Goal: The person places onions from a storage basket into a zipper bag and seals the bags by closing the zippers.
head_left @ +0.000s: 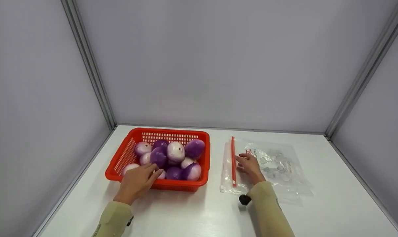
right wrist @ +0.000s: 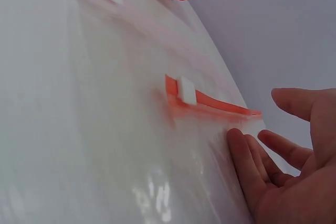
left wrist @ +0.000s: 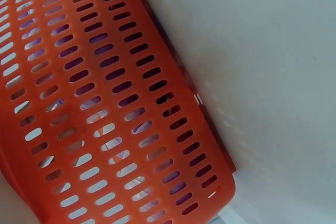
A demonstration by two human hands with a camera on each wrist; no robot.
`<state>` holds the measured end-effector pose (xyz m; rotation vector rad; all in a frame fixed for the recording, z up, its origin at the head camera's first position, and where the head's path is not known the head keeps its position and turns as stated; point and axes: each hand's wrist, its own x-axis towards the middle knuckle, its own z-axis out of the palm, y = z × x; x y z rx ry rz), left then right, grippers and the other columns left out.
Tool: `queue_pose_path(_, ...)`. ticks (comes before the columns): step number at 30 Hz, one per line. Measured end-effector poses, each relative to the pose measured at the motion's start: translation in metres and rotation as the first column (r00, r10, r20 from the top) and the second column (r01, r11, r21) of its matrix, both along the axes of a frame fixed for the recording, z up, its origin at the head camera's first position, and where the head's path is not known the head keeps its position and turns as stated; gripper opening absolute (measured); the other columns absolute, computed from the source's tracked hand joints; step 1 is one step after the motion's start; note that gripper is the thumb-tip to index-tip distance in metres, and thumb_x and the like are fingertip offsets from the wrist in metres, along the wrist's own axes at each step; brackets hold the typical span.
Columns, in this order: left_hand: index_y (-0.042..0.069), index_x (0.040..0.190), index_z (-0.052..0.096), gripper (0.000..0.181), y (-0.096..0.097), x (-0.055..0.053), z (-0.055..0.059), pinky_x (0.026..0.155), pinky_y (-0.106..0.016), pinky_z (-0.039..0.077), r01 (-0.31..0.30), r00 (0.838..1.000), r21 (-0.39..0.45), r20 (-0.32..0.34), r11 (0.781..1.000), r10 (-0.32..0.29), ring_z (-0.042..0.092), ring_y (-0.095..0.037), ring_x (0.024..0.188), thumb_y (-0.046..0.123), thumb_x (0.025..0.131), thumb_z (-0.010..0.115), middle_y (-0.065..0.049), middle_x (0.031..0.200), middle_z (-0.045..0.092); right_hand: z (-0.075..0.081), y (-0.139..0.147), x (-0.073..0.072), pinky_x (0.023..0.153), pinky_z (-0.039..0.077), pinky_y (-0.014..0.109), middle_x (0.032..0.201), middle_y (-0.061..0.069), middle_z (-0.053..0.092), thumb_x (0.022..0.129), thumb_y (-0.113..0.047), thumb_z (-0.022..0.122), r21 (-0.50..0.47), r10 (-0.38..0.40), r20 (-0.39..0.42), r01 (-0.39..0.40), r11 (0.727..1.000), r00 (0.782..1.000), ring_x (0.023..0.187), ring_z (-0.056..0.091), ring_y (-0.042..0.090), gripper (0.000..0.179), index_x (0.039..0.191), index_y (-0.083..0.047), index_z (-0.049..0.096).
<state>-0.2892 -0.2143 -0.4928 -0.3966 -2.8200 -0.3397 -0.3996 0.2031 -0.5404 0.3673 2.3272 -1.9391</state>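
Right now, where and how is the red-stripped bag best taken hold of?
Probably by the middle of the red strip, pinched from above on the right, where the right hand is. The bag lies flat, and the strip gives a straight edge, clear of the white slider at its near end; a paler strip lies just left.

Remotely, I saw a red basket [head_left: 206, 158], purple-and-white round vegetables [head_left: 175, 152], a clear bag [head_left: 284, 161] with a red strip [head_left: 233, 158], and pale yellow sleeves [head_left: 268, 204].

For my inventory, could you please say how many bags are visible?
2: the red-strip bag by the right hand; the pale-strip bag partly beneath the first. More may be hidden.
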Motion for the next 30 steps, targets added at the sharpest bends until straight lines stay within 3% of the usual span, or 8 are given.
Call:
queue_pose_path(3,0.015,0.132,0.07,0.054,0.0,0.0,0.0,0.104,-0.053,0.054,-0.015,1.0,-0.002,0.018,1.0,0.015,0.07,-0.034,0.115,0.056,0.106,0.047,-0.008,0.129,0.073,-0.001,-0.003,0.002,0.092,0.057,0.033,0.13,0.021,0.058,0.1,-0.026,0.067,0.045,-0.018,-0.007,0.018,0.999,1.0,0.113,0.059,0.028,0.051,0.141,0.001,0.054)
queue_pose_path(7,0.017,0.133,0.07,0.053,0.0,0.0,0.001,0.1,-0.053,0.056,-0.025,0.999,0.001,0.022,1.0,0.025,0.072,-0.034,0.109,0.056,0.105,0.048,-0.008,0.124,0.075,-0.001,-0.008,0.004,0.096,0.056,0.038,0.131,0.022,0.06,0.097,-0.024,0.072,0.066,-0.041,-0.027,0.042,0.997,0.999,0.114,0.059,0.029,0.05,0.138,0.001,0.057)
queue_pose_path(10,0.018,0.126,0.072,0.048,0.001,-0.001,0.001,0.094,-0.05,0.059,-0.029,0.999,0.002,0.019,1.0,0.029,0.072,-0.03,0.096,0.056,0.105,0.049,-0.005,0.103,0.077,-0.001,-0.01,0.004,0.09,0.056,0.036,0.125,0.021,0.062,0.094,-0.02,0.076,0.072,-0.061,-0.047,0.064,0.995,0.997,0.105,0.062,0.027,0.048,0.134,0.002,0.06)
queue_pose_path(13,0.02,0.12,0.072,0.044,0.001,-0.002,0.0,0.09,-0.048,0.06,-0.035,0.999,-0.001,0.017,0.999,0.035,0.067,-0.025,0.085,0.055,0.104,0.051,0.001,0.085,0.07,-0.003,-0.012,0.002,0.082,0.056,0.032,0.119,0.018,0.063,0.091,-0.016,0.079,0.081,-0.091,-0.057,0.096,0.992,0.994,0.097,0.062,0.024,0.045,0.129,0.002,0.062)
queue_pose_path(17,0.02,0.116,0.072,0.042,0.002,-0.002,0.0,0.085,-0.046,0.06,-0.035,0.999,-0.005,0.009,0.999,0.035,0.064,-0.022,0.079,0.055,0.104,0.052,0.005,0.075,0.062,-0.007,-0.012,0.001,0.076,0.055,0.029,0.116,0.016,0.064,0.089,-0.01,0.078,0.108,-0.123,-0.071,0.13,0.986,0.99,0.095,0.061,0.024,0.041,0.125,0.001,0.064)
queue_pose_path(22,0.02,0.103,0.067,0.036,0.002,-0.003,-0.002,0.072,-0.04,0.057,-0.02,1.0,-0.017,-0.004,1.0,0.02,0.058,-0.02,0.069,0.053,0.105,0.052,0.006,0.067,0.052,-0.01,-0.011,0.0,0.079,0.056,0.03,0.117,0.018,0.063,0.088,-0.003,0.071,0.055,-0.137,-0.075,0.141,0.988,0.988,0.099,0.062,0.027,0.039,0.126,0.002,0.065)
queue_pose_path(27,0.02,0.112,0.071,0.039,0.001,-0.004,-0.001,0.081,-0.046,0.061,-0.019,1.0,-0.016,-0.002,1.0,0.019,0.069,-0.027,0.08,0.053,0.105,0.052,0.001,0.078,0.068,-0.012,-0.01,-0.002,0.076,0.056,0.029,0.111,0.018,0.063,0.089,0.005,0.068,-0.042,-0.146,-0.063,0.144,0.989,0.987,0.095,0.062,0.026,0.037,0.126,0.004,0.064)
queue_pose_path(30,0.02,0.11,0.07,0.037,0.001,-0.004,-0.001,0.079,-0.045,0.061,-0.016,1.0,-0.009,-0.006,1.0,0.015,0.068,-0.026,0.077,0.052,0.104,0.053,0.002,0.074,0.065,-0.011,-0.008,-0.001,0.075,0.056,0.028,0.107,0.018,0.064,0.089,0.009,0.068,-0.08,-0.137,-0.081,0.131,0.988,0.987,0.092,0.062,0.024,0.037,0.126,0.006,0.064)
